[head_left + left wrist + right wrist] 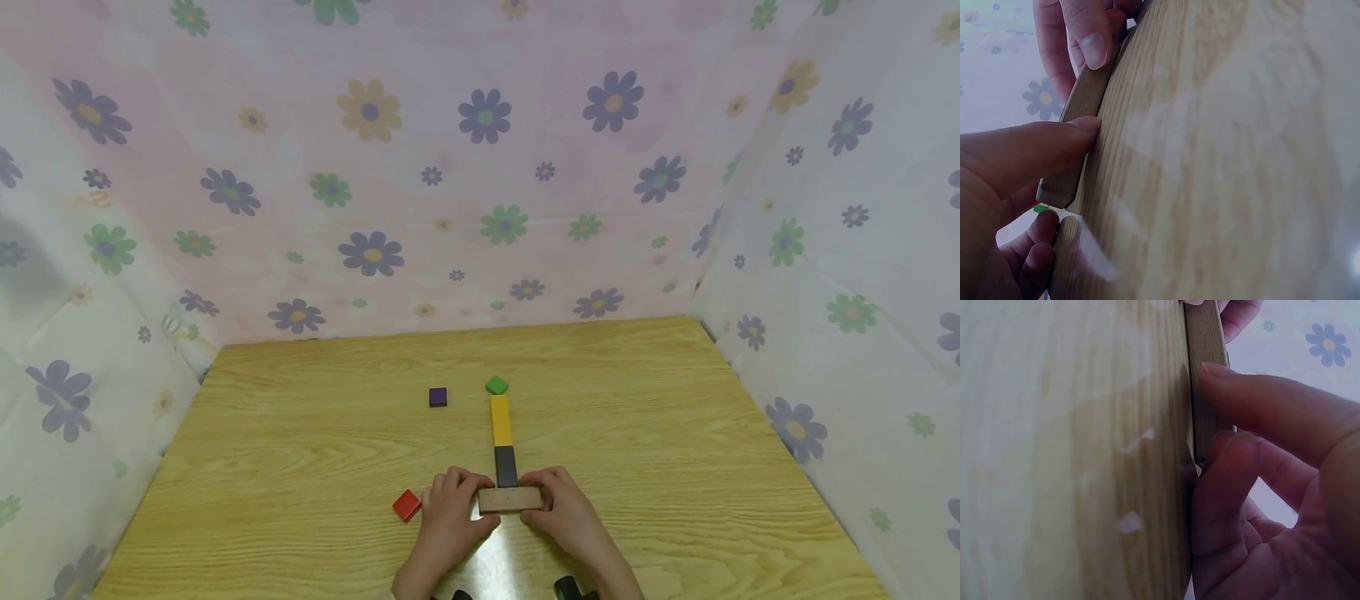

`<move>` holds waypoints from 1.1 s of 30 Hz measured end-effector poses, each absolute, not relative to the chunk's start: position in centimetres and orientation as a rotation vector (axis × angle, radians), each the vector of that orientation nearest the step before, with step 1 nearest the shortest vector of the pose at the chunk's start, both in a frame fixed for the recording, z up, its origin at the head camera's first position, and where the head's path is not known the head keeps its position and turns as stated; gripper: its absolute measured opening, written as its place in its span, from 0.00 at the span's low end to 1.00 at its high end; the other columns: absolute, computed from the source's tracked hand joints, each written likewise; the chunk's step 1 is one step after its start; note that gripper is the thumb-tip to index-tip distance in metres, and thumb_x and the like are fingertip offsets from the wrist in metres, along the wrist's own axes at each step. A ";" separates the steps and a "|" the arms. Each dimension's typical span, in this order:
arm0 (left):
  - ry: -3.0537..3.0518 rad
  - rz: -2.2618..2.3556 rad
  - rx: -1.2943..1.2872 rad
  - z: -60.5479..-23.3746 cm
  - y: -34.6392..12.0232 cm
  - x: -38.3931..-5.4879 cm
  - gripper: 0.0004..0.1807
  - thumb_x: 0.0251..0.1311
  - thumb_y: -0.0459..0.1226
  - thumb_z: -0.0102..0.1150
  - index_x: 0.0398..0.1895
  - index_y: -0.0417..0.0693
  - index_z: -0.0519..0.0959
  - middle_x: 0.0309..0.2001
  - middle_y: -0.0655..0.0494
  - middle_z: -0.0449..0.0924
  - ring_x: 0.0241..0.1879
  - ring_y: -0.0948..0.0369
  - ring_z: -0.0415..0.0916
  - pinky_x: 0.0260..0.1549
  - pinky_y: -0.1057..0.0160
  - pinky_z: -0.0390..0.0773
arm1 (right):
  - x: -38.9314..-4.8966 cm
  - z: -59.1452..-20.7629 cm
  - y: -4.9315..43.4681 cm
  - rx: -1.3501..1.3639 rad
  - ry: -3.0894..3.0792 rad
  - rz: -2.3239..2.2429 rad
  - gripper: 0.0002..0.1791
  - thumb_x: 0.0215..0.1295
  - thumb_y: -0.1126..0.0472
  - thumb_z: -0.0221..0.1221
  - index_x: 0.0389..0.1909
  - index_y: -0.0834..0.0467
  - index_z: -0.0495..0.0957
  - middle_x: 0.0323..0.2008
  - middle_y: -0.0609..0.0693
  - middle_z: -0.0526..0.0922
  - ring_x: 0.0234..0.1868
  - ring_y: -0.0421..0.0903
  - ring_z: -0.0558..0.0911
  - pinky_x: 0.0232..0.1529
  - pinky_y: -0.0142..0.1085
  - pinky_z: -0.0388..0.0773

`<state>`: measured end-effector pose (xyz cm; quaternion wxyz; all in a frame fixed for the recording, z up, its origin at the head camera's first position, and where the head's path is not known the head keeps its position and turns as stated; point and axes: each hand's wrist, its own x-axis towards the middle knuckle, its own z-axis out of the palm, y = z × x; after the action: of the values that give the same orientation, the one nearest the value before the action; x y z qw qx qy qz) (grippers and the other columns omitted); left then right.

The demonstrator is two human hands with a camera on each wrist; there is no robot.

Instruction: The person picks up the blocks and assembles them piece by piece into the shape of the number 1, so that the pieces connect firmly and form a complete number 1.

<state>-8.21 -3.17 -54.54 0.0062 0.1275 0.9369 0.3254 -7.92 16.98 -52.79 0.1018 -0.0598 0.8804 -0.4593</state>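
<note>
A plain wooden block [510, 500] lies crosswise on the table at the near end of a row of blocks. My left hand [453, 510] pinches its left end, thumb on the near side and fingers on the far side. The right hand [566, 512] grips the other end in the same way. Touching the wooden block's far side is a black block [506, 466], and a long yellow block [500, 420] continues the line away from me. A green block [497, 385], turned cornerwise, sits at the far tip.
Just left of my left hand lies a red block [407, 505], turned at an angle. A purple block [438, 397] stands left of the green one. Flower-patterned cloth [450, 200] encloses the back and sides of the wood-grain table [300, 433].
</note>
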 end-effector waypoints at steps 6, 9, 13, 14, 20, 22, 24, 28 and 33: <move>2.925 1.018 0.389 -54.4 -3.2 -8.2 0.20 0.40 0.49 0.66 0.40 0.64 0.76 0.38 0.65 0.62 0.37 0.62 0.58 0.32 0.59 0.52 | -7.9 -52.7 16.9 -0.170 2.608 -1.341 0.19 0.47 0.57 0.66 0.42 0.51 0.76 0.38 0.49 0.68 0.24 0.41 0.66 0.22 0.30 0.64; 2.936 1.011 0.395 -54.3 -3.2 -8.1 0.20 0.39 0.49 0.67 0.40 0.63 0.76 0.38 0.65 0.63 0.37 0.62 0.58 0.32 0.59 0.52 | -7.9 -52.6 16.9 -0.173 2.608 -1.331 0.18 0.48 0.58 0.65 0.43 0.51 0.76 0.38 0.49 0.67 0.24 0.41 0.66 0.22 0.30 0.64; 2.947 1.007 0.408 -54.4 -3.1 -7.9 0.22 0.38 0.49 0.67 0.41 0.62 0.75 0.37 0.65 0.63 0.36 0.62 0.57 0.32 0.58 0.52 | -7.9 -52.5 16.9 -0.176 2.616 -1.318 0.18 0.48 0.59 0.65 0.43 0.51 0.76 0.37 0.49 0.67 0.24 0.41 0.66 0.22 0.30 0.64; 2.945 1.008 0.405 -54.4 -3.0 -7.9 0.22 0.38 0.49 0.67 0.41 0.62 0.75 0.37 0.65 0.63 0.36 0.62 0.57 0.32 0.58 0.52 | -7.9 -52.5 16.9 -0.177 2.619 -1.316 0.18 0.48 0.59 0.65 0.43 0.51 0.76 0.37 0.49 0.67 0.24 0.41 0.66 0.23 0.30 0.64; 2.947 1.025 0.369 -54.5 -2.9 -7.8 0.18 0.42 0.48 0.65 0.40 0.63 0.75 0.38 0.66 0.63 0.37 0.62 0.58 0.34 0.56 0.52 | -7.9 -52.5 16.9 -0.180 2.615 -1.326 0.18 0.47 0.59 0.65 0.43 0.51 0.76 0.37 0.48 0.67 0.24 0.41 0.66 0.23 0.30 0.64; 2.957 1.026 0.363 -54.5 -2.8 -7.8 0.18 0.43 0.47 0.65 0.40 0.63 0.76 0.38 0.66 0.64 0.37 0.62 0.58 0.35 0.55 0.53 | -7.9 -52.5 16.9 -0.185 2.613 -1.329 0.18 0.48 0.58 0.65 0.43 0.51 0.76 0.37 0.48 0.67 0.24 0.41 0.66 0.23 0.30 0.64; 2.963 1.023 0.358 -54.5 -2.8 -7.8 0.17 0.43 0.47 0.65 0.40 0.64 0.76 0.37 0.66 0.64 0.37 0.62 0.58 0.35 0.55 0.53 | -7.9 -52.5 16.9 -0.189 2.613 -1.330 0.18 0.48 0.58 0.65 0.43 0.51 0.76 0.37 0.48 0.67 0.24 0.41 0.66 0.23 0.30 0.64; 2.967 1.022 0.351 -54.4 -2.7 -7.8 0.17 0.42 0.47 0.64 0.40 0.64 0.76 0.37 0.66 0.63 0.36 0.62 0.58 0.35 0.55 0.53 | -7.9 -52.6 16.9 -0.194 2.609 -1.339 0.18 0.48 0.57 0.65 0.43 0.51 0.76 0.37 0.48 0.67 0.23 0.41 0.66 0.22 0.30 0.64; 2.974 1.025 0.344 -54.3 -2.7 -7.8 0.17 0.42 0.47 0.65 0.39 0.63 0.76 0.36 0.66 0.64 0.36 0.62 0.58 0.35 0.55 0.53 | -7.9 -52.7 16.9 -0.189 2.611 -1.339 0.18 0.49 0.57 0.65 0.43 0.50 0.76 0.37 0.48 0.67 0.24 0.42 0.66 0.23 0.30 0.64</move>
<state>-7.77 -2.70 -54.33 -0.0112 0.1086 0.9398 0.3238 -7.95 16.95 -52.70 0.1004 -0.0640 0.8835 -0.4531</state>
